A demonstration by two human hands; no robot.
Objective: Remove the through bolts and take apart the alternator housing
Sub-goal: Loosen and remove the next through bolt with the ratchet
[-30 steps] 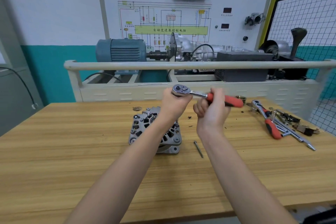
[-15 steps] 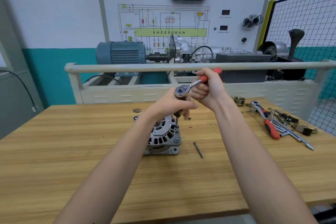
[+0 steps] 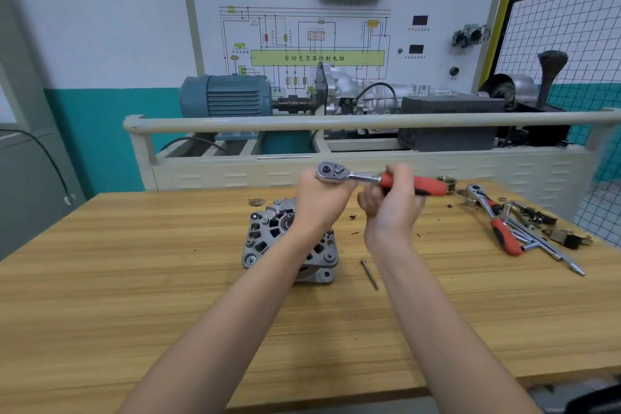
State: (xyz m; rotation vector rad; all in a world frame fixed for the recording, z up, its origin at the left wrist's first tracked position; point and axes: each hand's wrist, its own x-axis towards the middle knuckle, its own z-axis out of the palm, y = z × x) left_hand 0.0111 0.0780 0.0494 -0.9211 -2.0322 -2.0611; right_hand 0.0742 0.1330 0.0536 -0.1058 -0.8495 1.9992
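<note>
The pale, wood-grained tabletop (image 3: 134,279) carries the ribbed, vented grey cast-metal alternator (image 3: 268,239), set flat near the middle so its bolt heads face up. Above it, the chrome ratchet wrench with a red rubber handle (image 3: 369,178) is held level. Its round head is steadied by the left hand (image 3: 322,198), curled beneath it, presumably to keep the socket seated on a bolt. The handle is gripped by the right hand (image 3: 393,202) for leverage. One slim steel through bolt (image 3: 369,274), already out, lies just beside the housing.
</note>
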